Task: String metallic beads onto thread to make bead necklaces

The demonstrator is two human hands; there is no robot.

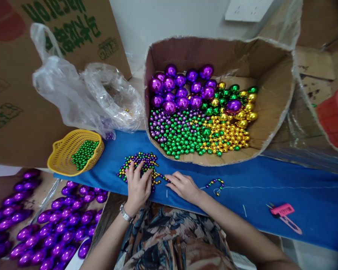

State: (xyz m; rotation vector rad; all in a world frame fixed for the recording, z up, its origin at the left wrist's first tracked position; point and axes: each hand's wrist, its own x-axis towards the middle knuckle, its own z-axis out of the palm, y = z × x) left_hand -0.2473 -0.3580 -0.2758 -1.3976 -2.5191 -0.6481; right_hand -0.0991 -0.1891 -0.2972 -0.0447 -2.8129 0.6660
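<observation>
My left hand point(138, 183), wearing a silver watch, rests with spread fingers on a heap of small purple, green and gold beads point(146, 159) on the blue cloth. Beside it my right hand point(185, 187) is closed in a pinch on a thin strung line of beads point(165, 178), which points into the heap. Whether a needle carries these beads is too small to tell. Right of that hand lies a short curved beaded strand point(214, 182). A pale thread point(270, 187) runs from near it toward the right edge.
Behind stands a cut-open cardboard box point(273, 78) holding sorted beads. A yellow basket point(55, 159) with green beads sits left, near plastic bags point(59, 86). Large purple beads point(62, 225) fill the lower left. Pink thread snips point(283, 210) lie on the blue cloth point(312, 210).
</observation>
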